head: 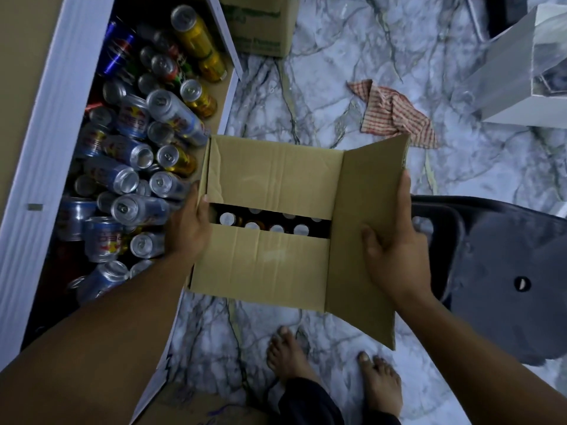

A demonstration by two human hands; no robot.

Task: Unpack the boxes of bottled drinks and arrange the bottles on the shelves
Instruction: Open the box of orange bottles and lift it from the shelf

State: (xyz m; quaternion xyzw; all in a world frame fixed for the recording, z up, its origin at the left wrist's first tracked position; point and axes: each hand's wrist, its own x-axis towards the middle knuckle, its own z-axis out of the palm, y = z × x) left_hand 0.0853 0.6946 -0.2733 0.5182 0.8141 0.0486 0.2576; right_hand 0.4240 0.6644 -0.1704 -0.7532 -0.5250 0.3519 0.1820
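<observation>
I hold a brown cardboard box [270,265] above the marble floor. Two inner flaps lie nearly closed, and through the gap between them I see the white caps of several bottles [264,223]. My left hand [190,225] grips the box's left side, thumb over the edge. My right hand [395,243] grips the raised right flap [368,210], thumb on its inner face, fingers behind. To the left, a white-framed shelf compartment holds a jumbled pile of drink cans [138,154] in blue-silver and gold.
A second cardboard box [260,23] stands at the top. A red checked cloth [395,115] lies on the floor. A dark plastic stool [506,271] is at right, a white unit [521,81] at upper right. My bare feet [334,369] are below the box.
</observation>
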